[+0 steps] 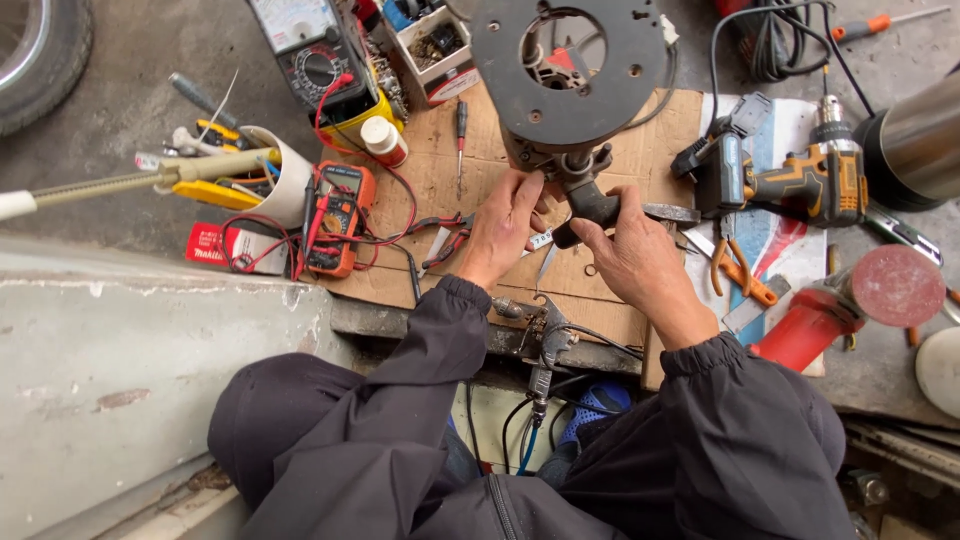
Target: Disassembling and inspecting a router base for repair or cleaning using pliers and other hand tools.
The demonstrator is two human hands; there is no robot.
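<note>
A dark power tool with a round black base plate (570, 60) lies on a sheet of cardboard (440, 170). My left hand (503, 228) rests its fingers against the tool's metal body just below the plate. My right hand (635, 258) grips the tool's black side handle (590, 207). Both sleeves are dark. Under my hands lie small tools and a flat metal blade (670, 212).
An orange multimeter (338, 220) with red leads and a white tub of tools (280, 170) sit at left. A cordless drill (800, 180), orange pliers (740, 270), a red angle grinder (850, 300) and a steel cylinder (920, 140) lie at right. A tyre (40, 50) is top left.
</note>
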